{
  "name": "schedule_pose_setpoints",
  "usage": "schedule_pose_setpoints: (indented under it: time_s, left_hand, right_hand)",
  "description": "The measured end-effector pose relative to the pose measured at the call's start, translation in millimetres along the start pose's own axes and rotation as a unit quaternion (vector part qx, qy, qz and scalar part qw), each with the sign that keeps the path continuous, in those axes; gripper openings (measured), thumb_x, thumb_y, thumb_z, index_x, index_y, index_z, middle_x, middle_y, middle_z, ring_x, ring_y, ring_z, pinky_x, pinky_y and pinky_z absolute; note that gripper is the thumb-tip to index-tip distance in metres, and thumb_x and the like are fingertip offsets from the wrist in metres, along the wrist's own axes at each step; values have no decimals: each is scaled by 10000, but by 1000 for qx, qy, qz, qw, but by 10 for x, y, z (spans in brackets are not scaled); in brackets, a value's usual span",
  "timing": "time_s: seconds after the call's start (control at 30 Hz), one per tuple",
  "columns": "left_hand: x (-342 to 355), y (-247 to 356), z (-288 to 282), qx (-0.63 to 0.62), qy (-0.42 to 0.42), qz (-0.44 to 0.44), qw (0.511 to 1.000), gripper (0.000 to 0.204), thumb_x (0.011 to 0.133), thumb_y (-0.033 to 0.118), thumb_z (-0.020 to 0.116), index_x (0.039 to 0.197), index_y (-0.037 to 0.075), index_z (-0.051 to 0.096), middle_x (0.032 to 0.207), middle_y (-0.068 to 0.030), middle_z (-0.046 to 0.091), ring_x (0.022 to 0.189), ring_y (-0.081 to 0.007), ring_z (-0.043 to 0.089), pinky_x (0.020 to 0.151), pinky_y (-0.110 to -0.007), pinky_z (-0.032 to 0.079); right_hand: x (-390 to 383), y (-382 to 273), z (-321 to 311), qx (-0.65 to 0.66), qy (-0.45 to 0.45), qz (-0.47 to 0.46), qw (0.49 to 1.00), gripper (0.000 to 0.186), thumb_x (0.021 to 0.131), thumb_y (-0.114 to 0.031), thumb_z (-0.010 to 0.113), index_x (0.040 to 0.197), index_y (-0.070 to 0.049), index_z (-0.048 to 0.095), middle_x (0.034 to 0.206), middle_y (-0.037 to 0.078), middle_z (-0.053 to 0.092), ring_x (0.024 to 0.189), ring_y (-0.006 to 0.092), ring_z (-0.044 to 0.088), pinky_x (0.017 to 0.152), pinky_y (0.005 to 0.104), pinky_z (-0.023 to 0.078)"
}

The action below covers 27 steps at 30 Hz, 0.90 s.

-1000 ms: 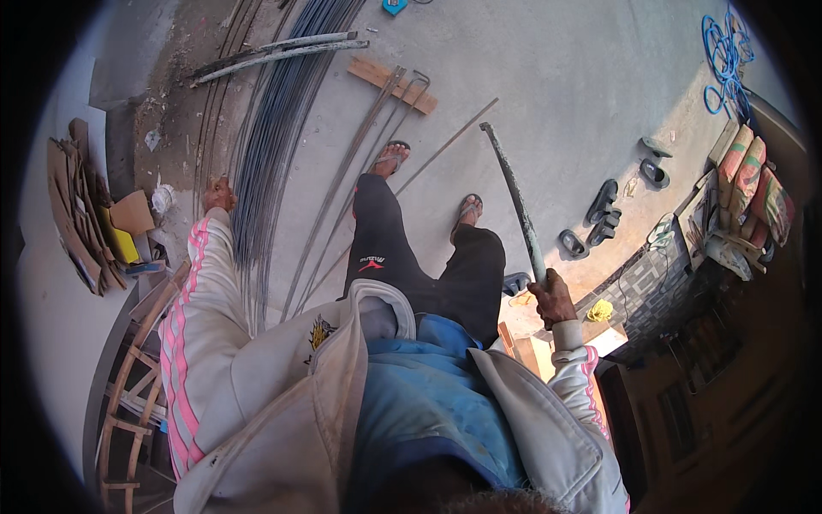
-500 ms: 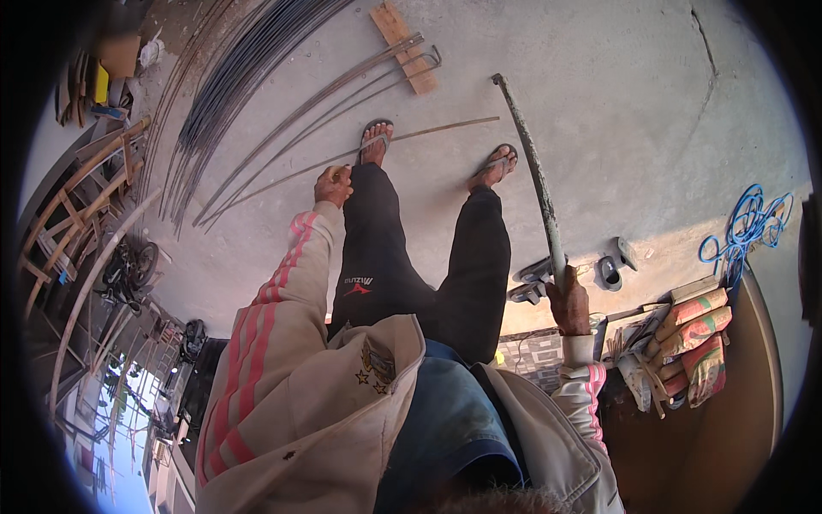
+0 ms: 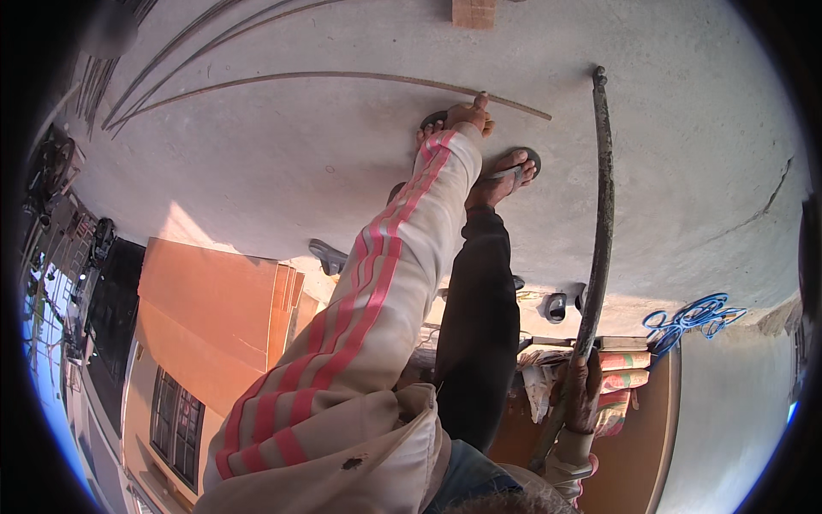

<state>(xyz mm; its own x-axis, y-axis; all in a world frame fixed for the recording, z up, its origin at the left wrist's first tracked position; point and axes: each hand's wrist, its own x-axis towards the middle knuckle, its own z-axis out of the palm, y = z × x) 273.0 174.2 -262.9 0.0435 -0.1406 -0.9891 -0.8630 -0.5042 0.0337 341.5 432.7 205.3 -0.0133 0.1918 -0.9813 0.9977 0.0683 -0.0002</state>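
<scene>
My left hand (image 3: 471,118) reaches down over the floor in front of my sandalled feet (image 3: 512,176), at a long thin metal rod (image 3: 360,74). One finger overlaps the rod near its right end; the others are curled, and whether they grip it is unclear. My right hand (image 3: 581,394), low on the right, is wrapped round a long, dull, mottled bar (image 3: 604,171) that extends up the picture to a knobbed end.
More rods (image 3: 171,53) curve across the upper left. A wooden board (image 3: 473,12) sits at the top. Loose sandals (image 3: 328,255), a coiled blue hose (image 3: 698,321) and stacked sacks (image 3: 623,381) lie beyond my legs. An orange wall (image 3: 197,300) shows lower left.
My left hand has moved rightward from beside the rods to near the single rod's right end, by my feet. The view has swung, and the bar in my right hand now reaches higher in view.
</scene>
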Motion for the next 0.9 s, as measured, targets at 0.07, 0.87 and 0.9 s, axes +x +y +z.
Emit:
schedule_pose_setpoints:
  time_s: [0.07, 0.87, 0.9]
  left_hand:
    - [333, -94, 49, -39, 15, 53, 998, 367, 981, 307, 612, 755, 50, 477, 576, -22, 424, 434, -146, 392, 377, -300, 279]
    - [-3264, 1882, -1, -392, -210, 304, 842, 526, 912, 450, 691, 1243, 60, 569, 1208, -94, 592, 1109, -256, 595, 1012, -455, 455]
    - [-3389, 1982, 113, -422, -199, 299, 832, 510, 913, 448, 691, 1235, 69, 580, 1205, -86, 596, 1104, -249, 588, 1003, -453, 458]
  right_hand:
    - [310, -275, 253, 62, 69, 55, 994, 464, 1015, -450, 506, 1205, -26, 530, 618, 4, 456, 434, 77, 426, 380, 230, 333]
    - [-653, -1753, -487, -120, -98, -247, 957, 333, 848, -182, 798, 988, -67, 518, 676, 17, 579, 551, 132, 586, 485, 286, 459]
    - [-574, -1987, -400, -123, -91, -281, 947, 314, 849, -180, 798, 963, -65, 529, 668, 15, 576, 536, 127, 574, 480, 280, 449]
